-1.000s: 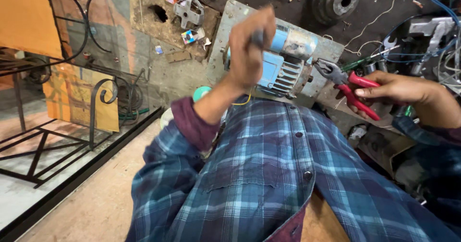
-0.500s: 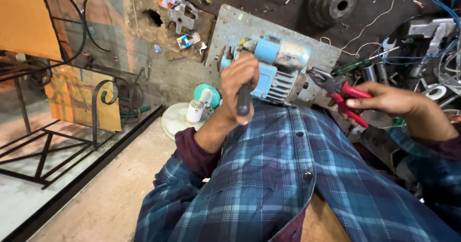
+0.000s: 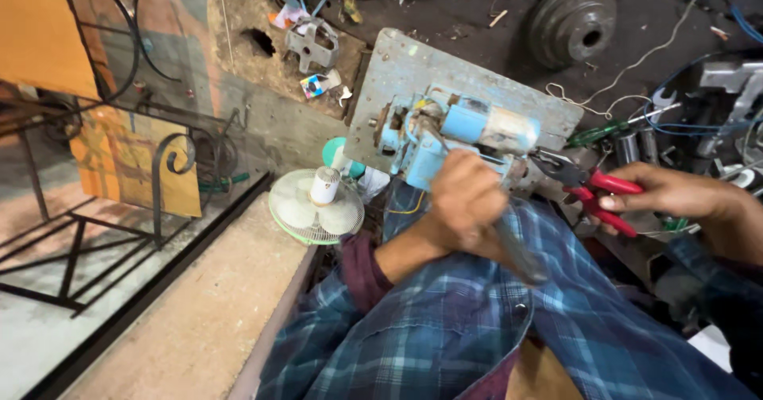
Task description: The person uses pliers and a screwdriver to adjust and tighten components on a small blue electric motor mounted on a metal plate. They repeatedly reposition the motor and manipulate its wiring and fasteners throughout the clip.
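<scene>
From the head camera, your left hand (image 3: 465, 205) was closed in a fist around a dark tool handle (image 3: 517, 253), which slanted down from your fist over the plaid shirt (image 3: 445, 328) on your lap. Whether its tip touched anything could not be told; the fist hid it. That fist sat just below the blue motor (image 3: 453, 134), which lay against a worn grey metal plate (image 3: 413, 70), near the plate's lower edge.

Your right hand (image 3: 675, 201) was wrapped around the red handles of the pliers (image 3: 584, 185). Their dark jaws pointed at the right end of the motor and looked nearly closed; whether they gripped anything could not be told.

Left of the motor, a small pale green fan (image 3: 315, 207) lay face up on the floor, beside a teal tape roll (image 3: 338, 154). A grey pulley wheel (image 3: 574, 23) lay on the dark floor above the plate's top right corner. A black wrought-iron frame (image 3: 119, 170) stood at the left.
</scene>
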